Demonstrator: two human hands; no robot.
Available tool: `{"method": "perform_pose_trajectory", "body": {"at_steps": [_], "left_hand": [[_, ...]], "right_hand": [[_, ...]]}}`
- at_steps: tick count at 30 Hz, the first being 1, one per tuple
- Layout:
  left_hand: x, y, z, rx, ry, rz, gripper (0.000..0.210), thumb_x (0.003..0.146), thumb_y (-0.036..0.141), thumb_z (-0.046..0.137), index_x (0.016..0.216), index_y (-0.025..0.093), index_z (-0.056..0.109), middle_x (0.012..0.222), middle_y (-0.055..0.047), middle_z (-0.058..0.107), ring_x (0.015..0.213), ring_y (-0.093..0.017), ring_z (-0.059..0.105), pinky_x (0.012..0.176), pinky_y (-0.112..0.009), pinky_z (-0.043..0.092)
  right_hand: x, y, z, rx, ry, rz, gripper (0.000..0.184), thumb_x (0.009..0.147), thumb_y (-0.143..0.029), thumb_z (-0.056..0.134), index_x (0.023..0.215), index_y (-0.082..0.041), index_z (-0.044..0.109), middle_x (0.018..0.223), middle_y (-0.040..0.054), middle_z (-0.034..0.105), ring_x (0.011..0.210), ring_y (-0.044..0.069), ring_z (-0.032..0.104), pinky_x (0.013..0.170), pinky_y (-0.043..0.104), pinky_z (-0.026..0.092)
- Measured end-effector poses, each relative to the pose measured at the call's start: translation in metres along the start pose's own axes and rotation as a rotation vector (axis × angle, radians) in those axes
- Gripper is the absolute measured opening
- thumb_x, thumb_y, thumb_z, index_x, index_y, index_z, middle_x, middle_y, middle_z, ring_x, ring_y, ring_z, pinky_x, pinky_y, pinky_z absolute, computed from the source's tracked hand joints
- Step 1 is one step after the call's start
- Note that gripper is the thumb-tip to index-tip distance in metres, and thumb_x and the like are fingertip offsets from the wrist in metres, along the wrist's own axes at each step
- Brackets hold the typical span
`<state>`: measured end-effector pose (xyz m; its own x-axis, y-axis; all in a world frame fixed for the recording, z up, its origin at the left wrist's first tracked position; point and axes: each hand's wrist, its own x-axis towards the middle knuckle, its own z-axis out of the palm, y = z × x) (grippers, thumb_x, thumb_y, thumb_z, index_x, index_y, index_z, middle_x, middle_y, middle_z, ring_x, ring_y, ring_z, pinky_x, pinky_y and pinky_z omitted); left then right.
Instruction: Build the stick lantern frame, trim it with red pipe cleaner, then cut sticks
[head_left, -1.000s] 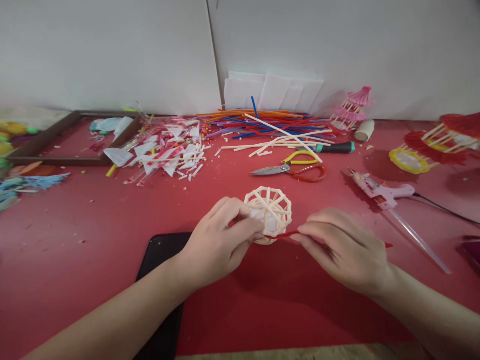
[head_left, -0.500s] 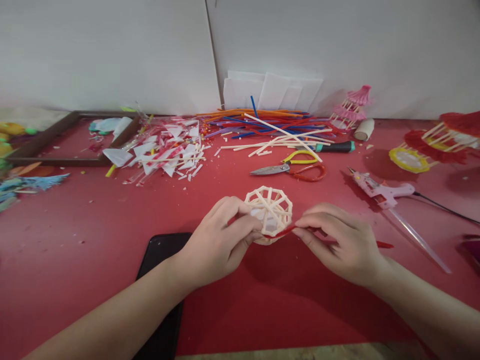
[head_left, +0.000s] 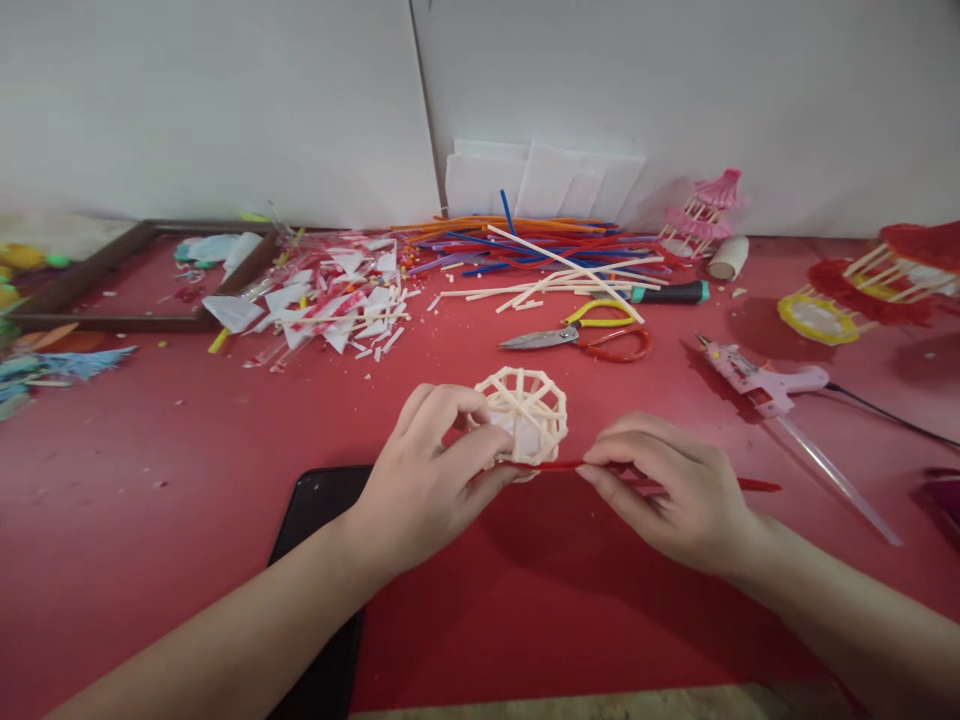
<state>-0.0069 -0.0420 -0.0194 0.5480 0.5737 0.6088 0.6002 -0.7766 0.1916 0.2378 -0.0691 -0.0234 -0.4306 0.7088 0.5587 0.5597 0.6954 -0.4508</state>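
Your left hand (head_left: 439, 475) grips a pale stick frame (head_left: 522, 408) while your right hand (head_left: 671, 490) pinches a red pipe cleaner (head_left: 561, 465).

On the red table (head_left: 435, 640) lie pipe cleaners (head_left: 466, 243) at twelve o'clock, scissors (head_left: 551, 339) at one, a glue gun (head_left: 772, 388) at three, a black slab (head_left: 319, 495) at eight, a frame (head_left: 112, 324) at ten.

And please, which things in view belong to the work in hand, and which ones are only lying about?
Belonging to the work:
stick frame, held by the left hand
red strip, pinched by the right hand
likely supplies, untouched: glue gun, scissors, coloured strips

Seemingly just lying about:
brown frame
cardboard roll
black slab
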Motion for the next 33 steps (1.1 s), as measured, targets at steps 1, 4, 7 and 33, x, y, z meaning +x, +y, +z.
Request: {"method": "perform_pose_trajectory", "body": {"at_steps": [1, 4, 7, 33], "left_hand": [[0.0001, -0.0006, 0.0001, -0.011, -0.004, 0.000, 0.009, 0.088, 0.025, 0.067, 0.085, 0.017, 0.063, 0.094, -0.007, 0.058, 0.084, -0.019, 0.054, 0.078, -0.033, 0.045], [-0.0002, -0.0027, 0.0010, -0.051, -0.019, 0.011, 0.011, 0.088, 0.024, 0.067, 0.093, 0.017, 0.060, 0.096, -0.008, 0.064, 0.089, -0.020, 0.058, 0.082, -0.034, 0.047], [-0.0001, -0.0020, 0.0012, -0.058, 0.016, 0.039, 0.016, 0.087, 0.024, 0.069, 0.098, 0.018, 0.059, 0.097, -0.007, 0.067, 0.090, -0.020, 0.060, 0.084, -0.034, 0.048], [0.0055, 0.0039, -0.0031, -0.033, -0.009, 0.122, 0.009, 0.086, 0.016, 0.067, 0.094, 0.020, 0.065, 0.091, -0.004, 0.068, 0.086, -0.018, 0.056, 0.083, -0.032, 0.052]], "right_hand": [[0.0001, -0.0001, 0.0003, 0.002, 0.005, 0.000, 0.003, 0.088, -0.013, 0.062, 0.090, -0.015, 0.062, 0.082, 0.0027, 0.064, 0.073, 0.009, 0.060, 0.068, 0.019, 0.050], [0.0004, -0.0005, 0.0005, 0.011, 0.016, -0.003, 0.004, 0.088, -0.013, 0.062, 0.091, -0.016, 0.062, 0.082, 0.0024, 0.064, 0.073, 0.009, 0.060, 0.068, 0.018, 0.050], [0.0009, -0.0013, 0.0003, 0.018, 0.015, -0.005, 0.005, 0.089, -0.013, 0.062, 0.092, -0.016, 0.062, 0.083, 0.0025, 0.064, 0.075, 0.009, 0.060, 0.069, 0.018, 0.051], [0.0005, -0.0061, 0.0070, 0.023, 0.062, 0.117, 0.003, 0.089, -0.016, 0.062, 0.090, -0.019, 0.063, 0.081, 0.0021, 0.065, 0.069, 0.011, 0.060, 0.056, 0.021, 0.048]]}}
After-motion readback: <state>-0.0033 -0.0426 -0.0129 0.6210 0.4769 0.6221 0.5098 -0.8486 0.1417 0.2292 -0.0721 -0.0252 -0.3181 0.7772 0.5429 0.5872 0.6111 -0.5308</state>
